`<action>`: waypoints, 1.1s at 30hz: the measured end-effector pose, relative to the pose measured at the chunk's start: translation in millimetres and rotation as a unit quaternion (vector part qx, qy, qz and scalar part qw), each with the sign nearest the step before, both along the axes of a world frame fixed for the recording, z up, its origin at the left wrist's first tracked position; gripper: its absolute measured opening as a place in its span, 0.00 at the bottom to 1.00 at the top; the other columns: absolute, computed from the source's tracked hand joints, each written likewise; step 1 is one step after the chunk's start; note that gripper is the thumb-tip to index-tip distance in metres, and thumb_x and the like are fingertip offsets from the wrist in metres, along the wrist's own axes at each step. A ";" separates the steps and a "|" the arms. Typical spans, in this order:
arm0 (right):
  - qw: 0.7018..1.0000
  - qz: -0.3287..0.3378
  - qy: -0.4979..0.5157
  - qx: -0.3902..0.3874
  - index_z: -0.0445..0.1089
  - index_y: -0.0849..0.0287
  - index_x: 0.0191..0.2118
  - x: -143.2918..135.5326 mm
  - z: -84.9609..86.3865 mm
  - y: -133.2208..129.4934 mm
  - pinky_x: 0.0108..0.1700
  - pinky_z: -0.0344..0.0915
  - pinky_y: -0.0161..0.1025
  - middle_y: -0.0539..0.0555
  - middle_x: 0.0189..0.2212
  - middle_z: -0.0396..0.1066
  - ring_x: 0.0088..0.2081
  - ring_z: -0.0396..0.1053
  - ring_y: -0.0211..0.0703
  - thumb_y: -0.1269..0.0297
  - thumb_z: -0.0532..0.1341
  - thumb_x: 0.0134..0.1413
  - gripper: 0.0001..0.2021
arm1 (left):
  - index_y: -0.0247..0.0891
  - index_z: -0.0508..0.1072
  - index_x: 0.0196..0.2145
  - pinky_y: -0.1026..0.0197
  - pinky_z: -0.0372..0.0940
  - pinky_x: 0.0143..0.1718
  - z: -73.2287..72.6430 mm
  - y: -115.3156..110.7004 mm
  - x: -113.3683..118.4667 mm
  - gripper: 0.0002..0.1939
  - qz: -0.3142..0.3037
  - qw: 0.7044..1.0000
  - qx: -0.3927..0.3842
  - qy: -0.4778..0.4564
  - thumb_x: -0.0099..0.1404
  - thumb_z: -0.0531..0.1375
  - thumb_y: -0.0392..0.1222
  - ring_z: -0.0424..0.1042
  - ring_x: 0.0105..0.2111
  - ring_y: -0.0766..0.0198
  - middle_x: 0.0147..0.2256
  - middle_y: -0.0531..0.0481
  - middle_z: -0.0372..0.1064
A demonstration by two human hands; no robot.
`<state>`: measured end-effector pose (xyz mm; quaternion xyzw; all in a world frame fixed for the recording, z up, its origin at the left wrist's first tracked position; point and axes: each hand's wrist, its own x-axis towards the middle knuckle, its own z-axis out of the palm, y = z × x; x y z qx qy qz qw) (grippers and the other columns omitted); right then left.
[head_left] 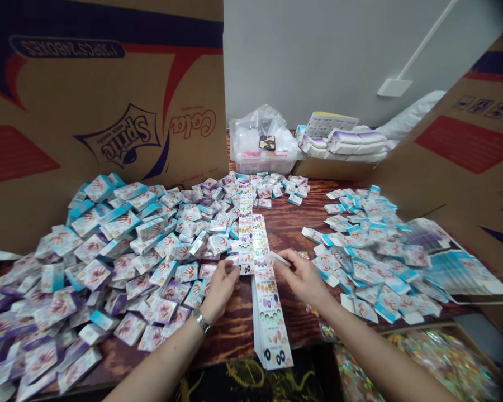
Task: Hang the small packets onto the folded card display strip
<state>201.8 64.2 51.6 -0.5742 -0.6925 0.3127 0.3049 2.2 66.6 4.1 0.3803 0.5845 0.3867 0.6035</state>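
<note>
My left hand (221, 290), with a metal watch on its wrist, pinches the near end of a long printed strip (246, 229) patterned with coloured ovals. Right of it lies a stack of similar strips (270, 318), its near end at the table's front edge. Over this stack, my right hand (304, 276) closes its thumb and fingers on a small whitish piece (280, 258); its exact kind is unclear. Small blue, purple and white boxes (121, 223) are heaped beside my left hand. Flatter, partly open boxes (377, 245) lie beyond my right hand.
Large cardboard cartons (151, 84) (465, 156) flank the wood-grain table (289, 223). At the back are a clear plastic tub (264, 162) and a carton of stacked packs (356, 142). Flat printed sheets (465, 273) lie at right. Below is a box of colourful wrapped pieces (436, 357).
</note>
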 end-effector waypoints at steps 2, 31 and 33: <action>0.999 -0.010 0.028 -0.012 0.68 0.57 0.37 3.7 -2.7 1.2 0.35 0.61 0.35 0.50 0.31 0.70 0.32 0.66 0.40 0.53 0.52 0.61 0.14 | 0.36 0.65 0.39 0.66 0.61 0.26 -8.6 5.6 1.8 0.20 0.002 1.000 -0.026 0.004 0.55 0.62 0.52 0.68 0.30 0.64 0.34 0.49 0.67; 0.945 -0.066 0.258 -0.192 0.66 0.59 0.30 -4.6 -33.2 -60.1 0.30 0.61 0.34 0.48 0.25 0.66 0.28 0.64 0.38 0.54 0.61 0.51 0.13 | 0.35 0.68 0.42 0.65 0.64 0.27 21.5 -82.0 22.4 0.22 -0.208 0.958 -0.085 -0.180 0.52 0.66 0.47 0.71 0.28 0.64 0.32 0.47 0.73; 0.933 -0.076 0.279 -0.212 0.65 0.60 0.30 -7.1 -31.1 -65.4 0.29 0.60 0.33 0.48 0.25 0.65 0.27 0.63 0.37 0.54 0.61 0.50 0.13 | 0.36 0.70 0.41 0.64 0.65 0.29 20.3 -69.6 17.5 0.20 -0.151 0.965 -0.107 -0.184 0.55 0.64 0.51 0.72 0.32 0.62 0.36 0.46 0.73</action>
